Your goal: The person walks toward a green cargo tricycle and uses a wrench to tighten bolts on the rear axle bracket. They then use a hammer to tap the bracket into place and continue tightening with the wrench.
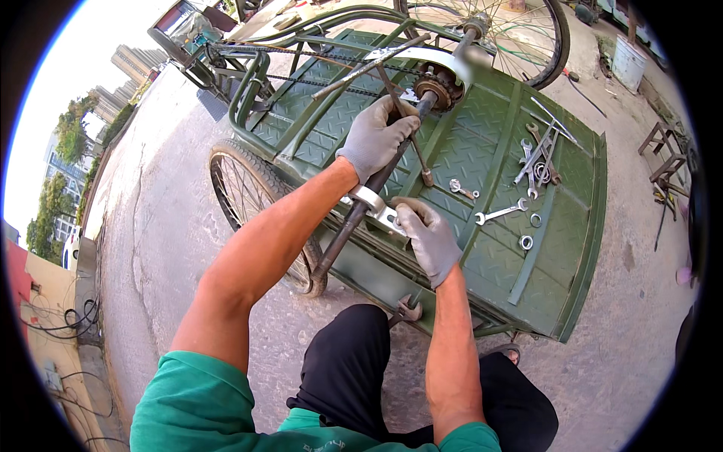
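Observation:
My left hand [376, 139], in a grey work glove, is closed over the dark axle [348, 230]. Its fingers grip the stem of a T-handle socket wrench [420, 160], whose crossbar slants beyond the hand. My right hand [431, 239], also gloved, pinches the flat end of a silver metal bracket [367, 197]. That bracket's ring sits around the axle. Beyond my left hand, a rusty sprocket [438, 87] is on the axle, with a chain [331, 59] running to the left.
The green cart bed [482, 166] carries several wrenches [502, 212], an adjustable wrench [462, 188] and metal rings [526, 242]. A spoked wheel [252, 192] stands left, another [527, 38] at the far side. An open-ended wrench [407, 309] is by my knee. A white bucket [627, 62] stands far right.

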